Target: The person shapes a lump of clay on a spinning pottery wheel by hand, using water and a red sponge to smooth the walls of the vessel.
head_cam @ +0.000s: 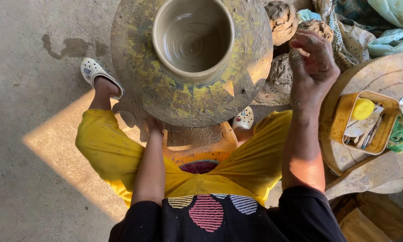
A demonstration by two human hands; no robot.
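Note:
A wet grey clay pot (193,38) stands upright in the middle of a round, mud-caked potter's wheel (134,67). My left hand (153,125) reaches under the near rim of the wheel, and its fingers are hidden by the disc. My right hand (312,67) is raised to the right of the wheel, smeared with clay, fingers loosely curled and holding nothing. Lumps of raw clay (282,18) lie just beyond that hand.
A round wooden board (389,74) at the right bears a yellow tub (342,118) with a yellow ball and several tools. Crumpled cloths and plastic (389,22) lie at the top right. My feet in white clogs (94,71) flank the wheel on a concrete floor.

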